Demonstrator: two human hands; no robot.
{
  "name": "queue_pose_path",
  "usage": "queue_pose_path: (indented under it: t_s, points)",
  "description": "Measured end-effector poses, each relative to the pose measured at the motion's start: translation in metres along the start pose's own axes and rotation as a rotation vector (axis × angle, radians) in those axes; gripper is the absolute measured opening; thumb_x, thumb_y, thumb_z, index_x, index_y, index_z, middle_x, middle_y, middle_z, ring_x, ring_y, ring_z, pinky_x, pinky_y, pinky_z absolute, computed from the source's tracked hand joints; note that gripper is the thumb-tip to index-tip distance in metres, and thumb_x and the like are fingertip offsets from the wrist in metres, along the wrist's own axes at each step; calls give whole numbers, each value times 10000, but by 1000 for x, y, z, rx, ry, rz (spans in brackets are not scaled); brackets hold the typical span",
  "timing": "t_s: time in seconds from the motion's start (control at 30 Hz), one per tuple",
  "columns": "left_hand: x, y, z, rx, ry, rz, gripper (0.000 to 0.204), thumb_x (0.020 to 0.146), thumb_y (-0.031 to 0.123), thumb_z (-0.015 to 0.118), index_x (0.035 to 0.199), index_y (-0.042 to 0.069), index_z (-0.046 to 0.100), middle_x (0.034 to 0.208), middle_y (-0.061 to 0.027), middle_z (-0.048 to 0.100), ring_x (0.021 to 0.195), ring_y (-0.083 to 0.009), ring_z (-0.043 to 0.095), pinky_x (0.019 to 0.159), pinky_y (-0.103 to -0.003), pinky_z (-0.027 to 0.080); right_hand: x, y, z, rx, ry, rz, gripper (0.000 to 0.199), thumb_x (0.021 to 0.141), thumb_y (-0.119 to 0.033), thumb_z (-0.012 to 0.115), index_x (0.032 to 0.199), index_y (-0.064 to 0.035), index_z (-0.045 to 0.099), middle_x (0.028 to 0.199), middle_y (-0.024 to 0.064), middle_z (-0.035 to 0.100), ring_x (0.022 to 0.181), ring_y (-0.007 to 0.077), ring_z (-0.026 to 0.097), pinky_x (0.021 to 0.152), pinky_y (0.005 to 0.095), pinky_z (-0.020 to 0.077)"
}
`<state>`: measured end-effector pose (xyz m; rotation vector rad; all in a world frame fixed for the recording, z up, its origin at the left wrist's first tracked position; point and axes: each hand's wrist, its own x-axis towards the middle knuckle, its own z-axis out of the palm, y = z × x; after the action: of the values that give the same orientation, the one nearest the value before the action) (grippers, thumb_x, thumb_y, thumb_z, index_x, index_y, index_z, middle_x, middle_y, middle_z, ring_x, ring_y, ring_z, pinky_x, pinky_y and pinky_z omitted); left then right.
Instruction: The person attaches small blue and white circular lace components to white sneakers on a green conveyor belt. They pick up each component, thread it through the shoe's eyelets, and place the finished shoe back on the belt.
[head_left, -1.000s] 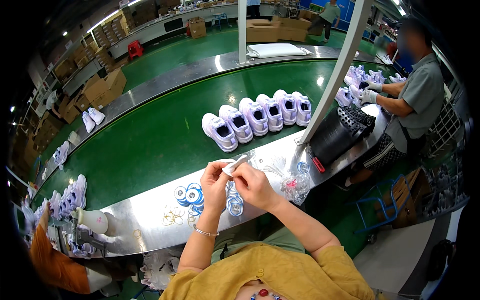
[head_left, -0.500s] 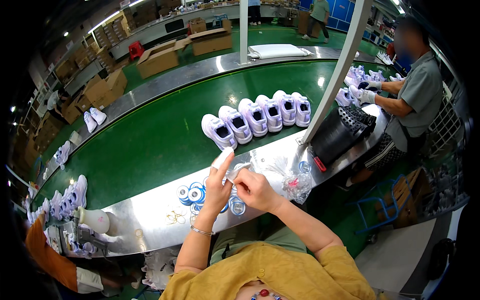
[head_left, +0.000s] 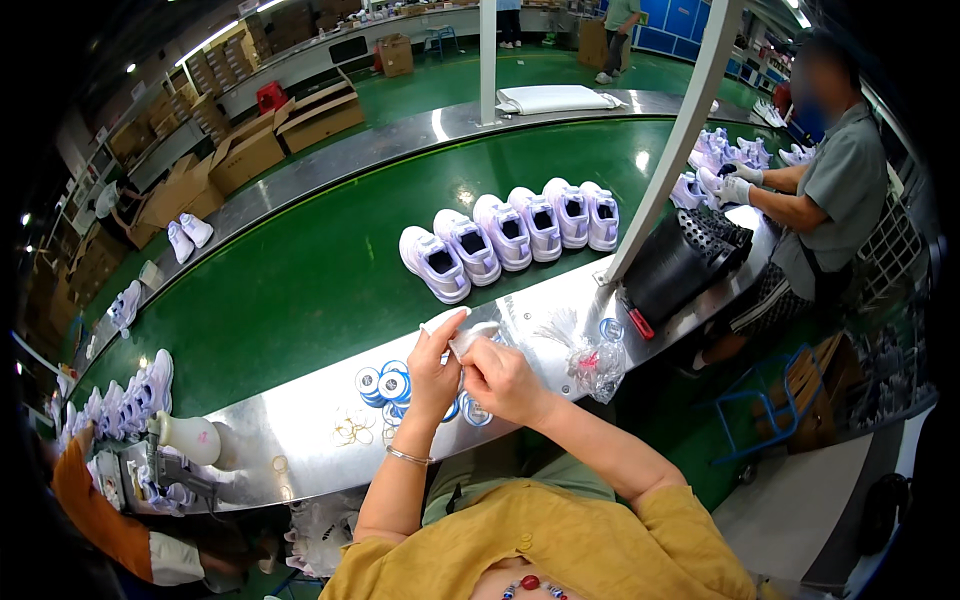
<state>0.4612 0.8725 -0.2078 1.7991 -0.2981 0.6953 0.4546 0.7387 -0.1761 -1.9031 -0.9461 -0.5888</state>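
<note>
White, thin, crumpled material [head_left: 475,338] is showing between the person's two hands, above the metal counter [head_left: 335,460] and near its edge along the green belt [head_left: 300,330]. Fingers of the left hand [head_left: 434,380] are pointing upward and leaning a little to the right, closing on the material, and part of it is sticking out past the index finger; whether both white parts are belonging to one piece, one cannot tell. The right hand [head_left: 508,382] is facing its back to the camera, its knuckles bending and its fingers curling tightly inward, pinching the material just beside the left hand. The left forearm is standing steeply, a bracelet [head_left: 409,457] circling its wrist, while the right forearm is slanting up and leftward from a bent elbow beneath a mustard sleeve. Both wrists are hanging free over the counter, the hands meeting in front of the chest. Round blue-and-white tags [head_left: 392,386] are lying just beside and beneath the left hand, and a clear plastic bundle [head_left: 592,368] is resting to the right of the right hand. Beyond them, pale lilac shoes [head_left: 510,236] are standing in a row on the belt.
</note>
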Motion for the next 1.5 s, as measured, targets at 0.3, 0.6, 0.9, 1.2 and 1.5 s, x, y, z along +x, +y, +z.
queue_pose_path:
  t_s: [0.3, 0.6, 0.9, 1.2, 1.5]
  points:
    - [-5, -3, 3, -424, 103, -375, 160, 743, -122, 532, 846, -2, 550, 810, 10, 547, 667, -39, 476, 565, -198, 410, -11, 6, 19, -16, 126, 166, 187, 729, 19, 613, 883, -20, 515, 782, 127, 532, 674, 316, 568, 569, 383, 462]
    - [-6, 10, 3, 334, 152, 21, 347, 682, -112, 599, 1000, 24, 577, 677, -74, 479, 574, -209, 462, 539, -317, 439, 19, -9, -1, -191, -29, 100, 162, 764, -12, 606, 924, -11, 580, 826, 100, 533, 736, 272, 580, 599, 349, 479]
    - [-10, 4, 3, 547, 51, 157, 506, 726, -105, 591, 1209, 38, 542, 742, -101, 489, 621, -204, 498, 678, -318, 474, 15, 9, 1, -224, -250, -66, 119, 679, 3, 557, 789, -5, 513, 778, 123, 498, 743, 293, 548, 611, 366, 474]
    - [-5, -3, -4, 63, -126, 3, 534, 831, 7, 576, 1348, 90, 472, 1189, -149, 557, 1002, -191, 588, 794, -281, 485, -3, -4, 14, -122, -77, -118, 105, 717, 4, 548, 821, 7, 534, 787, 130, 503, 726, 277, 542, 610, 357, 467]
    - [-9, -3, -1, 102, -199, -192, 478, 875, 43, 465, 1353, 60, 459, 1272, -163, 539, 1184, -250, 502, 1016, -327, 355, -3, -14, 5, -188, -263, -114, 189, 729, -6, 542, 915, 28, 548, 796, 136, 494, 730, 278, 544, 631, 340, 470]
